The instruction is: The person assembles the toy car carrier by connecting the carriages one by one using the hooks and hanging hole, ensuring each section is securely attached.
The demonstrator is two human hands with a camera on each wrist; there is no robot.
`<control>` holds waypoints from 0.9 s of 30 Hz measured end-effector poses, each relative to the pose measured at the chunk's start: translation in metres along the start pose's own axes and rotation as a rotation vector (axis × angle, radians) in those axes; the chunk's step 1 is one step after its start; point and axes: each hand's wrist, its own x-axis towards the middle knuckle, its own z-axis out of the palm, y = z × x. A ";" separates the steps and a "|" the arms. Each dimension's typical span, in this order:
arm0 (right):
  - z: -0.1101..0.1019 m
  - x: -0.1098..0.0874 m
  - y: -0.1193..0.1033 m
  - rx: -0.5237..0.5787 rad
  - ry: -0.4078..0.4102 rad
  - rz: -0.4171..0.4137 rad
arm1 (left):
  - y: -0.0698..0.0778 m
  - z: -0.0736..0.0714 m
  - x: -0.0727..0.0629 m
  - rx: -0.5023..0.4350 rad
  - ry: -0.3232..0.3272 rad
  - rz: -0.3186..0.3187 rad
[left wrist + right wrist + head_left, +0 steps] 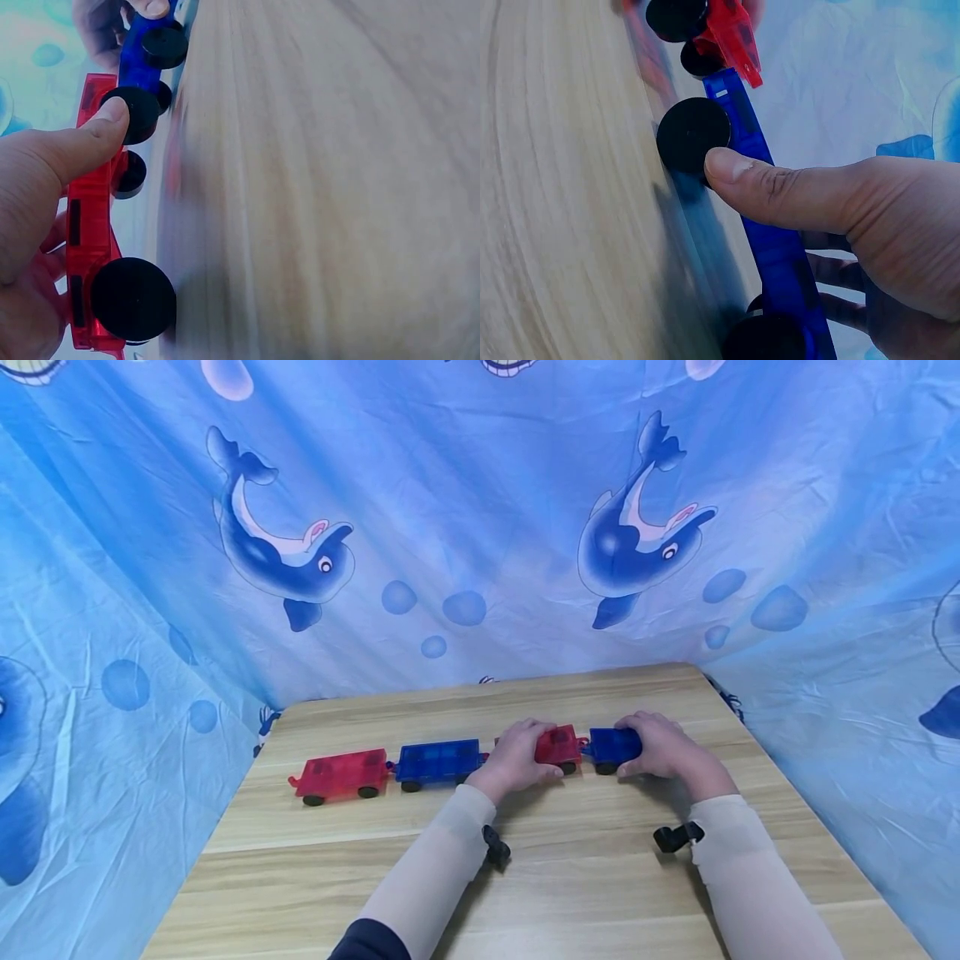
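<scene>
Four toy cars would exceed the count, so several flat translucent toy train cars with black wheels form a row across the table. My left hand [517, 758] grips a red car [91, 225] from above, its thumb against a wheel [132, 115] in the left wrist view. At the row's right end my right hand [660, 748] holds a blue car [769, 240], thumb on the near side by a wheel [694, 136] and fingers behind. Those two held cars meet end to end at their hooks [583, 745].
Left of my hands stand another blue car [438, 760] and another red car [345, 773], the latter with a free hook at its left end. They rest on the wood-grain table [337, 893]. Behind it hangs a blue dolphin-print cloth [465, 510].
</scene>
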 end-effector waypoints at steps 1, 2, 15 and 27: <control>0.000 0.000 -0.001 0.000 -0.002 0.001 | 0.000 0.000 0.000 0.002 0.001 -0.001; 0.000 0.001 -0.002 0.000 -0.005 0.001 | -0.001 0.001 0.000 0.006 0.003 -0.002; 0.002 0.002 -0.005 -0.001 -0.015 0.004 | -0.003 -0.001 -0.001 0.043 -0.002 -0.014; 0.002 0.003 -0.006 0.008 -0.004 -0.011 | -0.007 -0.003 -0.003 0.103 -0.010 0.005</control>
